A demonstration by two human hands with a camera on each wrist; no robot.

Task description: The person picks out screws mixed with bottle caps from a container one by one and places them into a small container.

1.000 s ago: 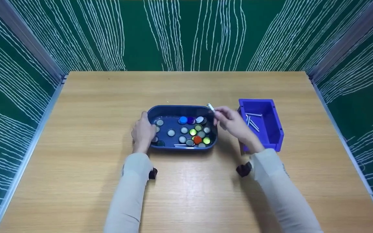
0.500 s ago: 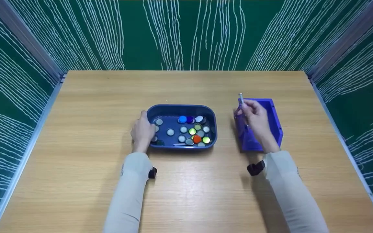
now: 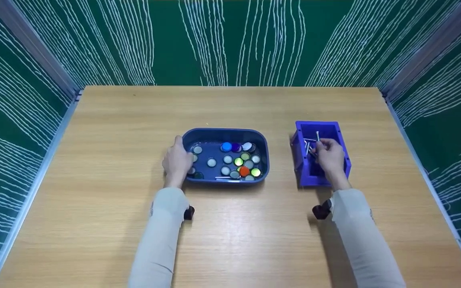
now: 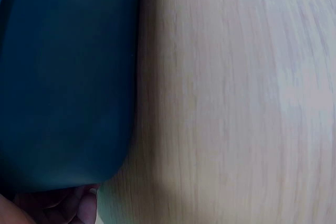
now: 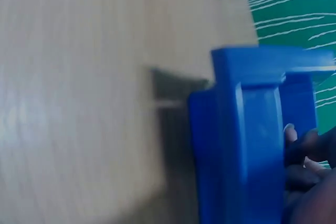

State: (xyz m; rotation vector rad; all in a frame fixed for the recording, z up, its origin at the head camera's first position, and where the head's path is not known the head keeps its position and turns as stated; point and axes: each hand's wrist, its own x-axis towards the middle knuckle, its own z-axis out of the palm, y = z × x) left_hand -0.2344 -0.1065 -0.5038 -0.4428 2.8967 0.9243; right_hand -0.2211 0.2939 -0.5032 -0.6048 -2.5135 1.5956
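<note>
In the head view my left hand (image 3: 177,162) grips the left end of a dark blue oval tub (image 3: 198,135). The left wrist view has its fingers (image 4: 86,205) curled under the tub's end. Bottle caps (image 3: 211,162) in several colours lie in the tub, with thin silver rods (image 3: 227,179) along its near wall. On the right, my right hand (image 3: 330,157) reaches into a purple-blue bin (image 3: 345,154), pinching a slim silver bolt (image 3: 317,136) that points up and away. More silver bolts (image 3: 307,147) lie in the bin, partly hidden by the fingers.
Wooden table (image 3: 238,236) surface extends between and in front of both containers. Green walls (image 3: 230,44) with white streaks enclose the back and sides. A gap of table separates the tub from the bin.
My right hand has carried the silver bolt from the tub's right rim rightward, then lowered it into the bin. My left hand and the tub have stayed in place.
</note>
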